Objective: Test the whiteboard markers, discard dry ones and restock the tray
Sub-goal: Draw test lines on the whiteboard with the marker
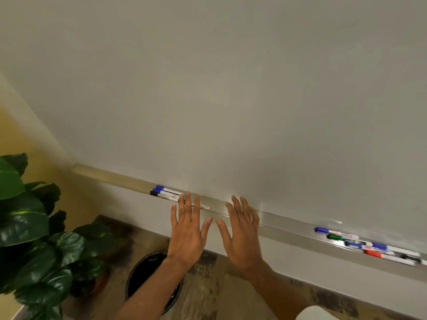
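Down at the bottom middle of the frame, both my hands are up in front of the tray [288, 229] and holding nothing. The left hand [187, 229] is flat with fingers spread, and its tips cover the end of the left markers [165, 192], a little pile with blue and black caps. Can't tell if I'm actually touching them or just hovering. The right hand [242, 232] is spread the same way just beside it, thumbs nearly meeting, over a bare bit of tray.

The right markers [369, 245] sit well apart at the lower right: blue, green, a red or orange one and a black one, all kinda blurry. The board [231, 88] above has no marks on it, so I'd say testing hasn't really started.

What worries me:
- The tray is narrow, so a clumsy open-hand swipe could roll the left pile off the edge.
- The bin [147, 273] is right below my left wrist, so a good marker knocked off might drop in with the dead ones.
- With two piles, it'd be easy to mix tested and untested if I don't keep them apart.
- At least one more marker is half hidden behind my left fingers, so it's easy to miss.

The plant [30, 227] at lower left is near too, so anything that rolls that way could get lost in the leaves.
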The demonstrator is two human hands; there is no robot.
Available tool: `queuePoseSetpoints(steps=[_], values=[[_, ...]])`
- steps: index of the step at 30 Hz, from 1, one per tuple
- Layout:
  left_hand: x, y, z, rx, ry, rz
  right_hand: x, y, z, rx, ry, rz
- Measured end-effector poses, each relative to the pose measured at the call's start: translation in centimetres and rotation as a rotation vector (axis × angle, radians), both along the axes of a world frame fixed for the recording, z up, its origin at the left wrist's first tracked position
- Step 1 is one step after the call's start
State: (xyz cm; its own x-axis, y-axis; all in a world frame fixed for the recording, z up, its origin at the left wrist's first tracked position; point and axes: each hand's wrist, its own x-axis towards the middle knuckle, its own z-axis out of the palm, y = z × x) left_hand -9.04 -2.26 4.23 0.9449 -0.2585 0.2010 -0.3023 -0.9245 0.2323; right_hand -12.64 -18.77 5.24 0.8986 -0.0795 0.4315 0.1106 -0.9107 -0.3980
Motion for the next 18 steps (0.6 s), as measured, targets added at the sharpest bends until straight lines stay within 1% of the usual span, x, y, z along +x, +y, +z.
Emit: queuePoseSetpoints(steps=[6,14,18], values=[[0.2,-4.1,1.5,-0.026,-0.029,-0.086,-1.1,-4.3,0.9,-0.043,0.029,-0.126],[1.6,-8.5,0.9,-0.062,-0.037,-0.329,-3.3,-8.3,0.8,-0.057,0.104,-0.337],[1.4,-11.4,0.5,-0.072,-0.020,-0.393,-4.3,-11.0,0.8,-0.026,0.115,-0.438]])
